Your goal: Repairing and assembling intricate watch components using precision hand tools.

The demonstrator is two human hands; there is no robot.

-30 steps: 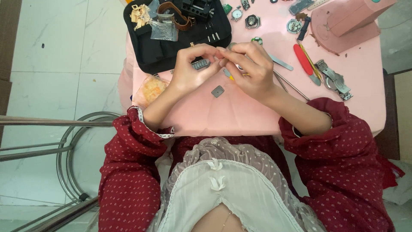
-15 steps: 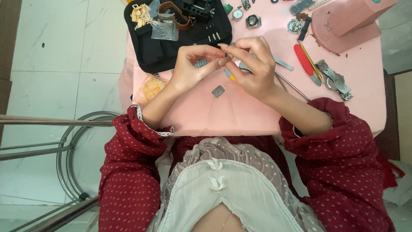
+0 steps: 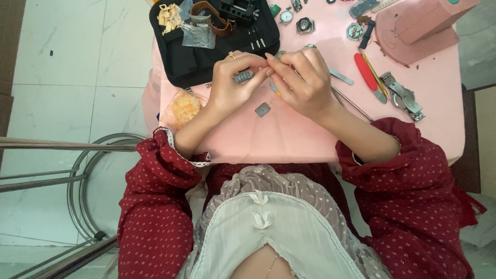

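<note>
Head view: 2 hands worked a metal watch-band segment over the pink table (image 3: pixel 310 139).
The left hand (image 3: pixel 230 88) pinched the band segment (image 3: pixel 244 77); the right hand (image 3: pixel 305 82) gripped a slim yellow-handled tool (image 3: pixel 275 90) at its end. A loose link (image 3: pixel 262 109) lay just below. Likely pin fitting; steady alignment seemed needed.
</note>
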